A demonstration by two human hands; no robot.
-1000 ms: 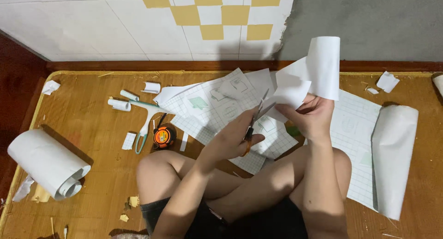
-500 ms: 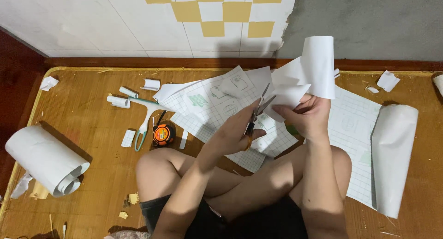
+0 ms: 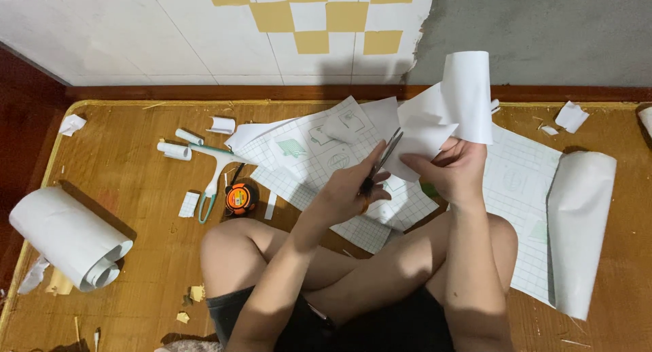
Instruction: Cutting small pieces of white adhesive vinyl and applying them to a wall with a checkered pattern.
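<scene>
- Sitting cross-legged on a brown woven floor mat (image 3: 136, 257) that butts right up against the tiled wall (image 3: 136, 32), so not much room ahead. The most open mat is front left, between the knee and the big white paper roll (image 3: 68, 238).
- Left hand (image 3: 350, 192) is closed around the grips of the dark-handled metal scissors (image 3: 382, 156), blades pointing up into the sheet.
- Right hand (image 3: 458, 168) pinches the curled white paper sheet (image 3: 448, 114) between thumb and fingers, holding it up in the air over the lap, above the gridded backing sheets (image 3: 319, 155) spread on the mat.
- The sheet is plain white, top edge curling over into a loose tube, lower part cut into angled flaps.
- Orange round tape measure (image 3: 240, 197) and a teal-handled white scraper (image 3: 214, 175) lie left of the knee; another half-rolled white sheet (image 3: 581, 223) is on the right.
- Can't tell how far apart the blades are, since the paper hides the tips. The bottom edge of the view cuts off the person's body.
</scene>
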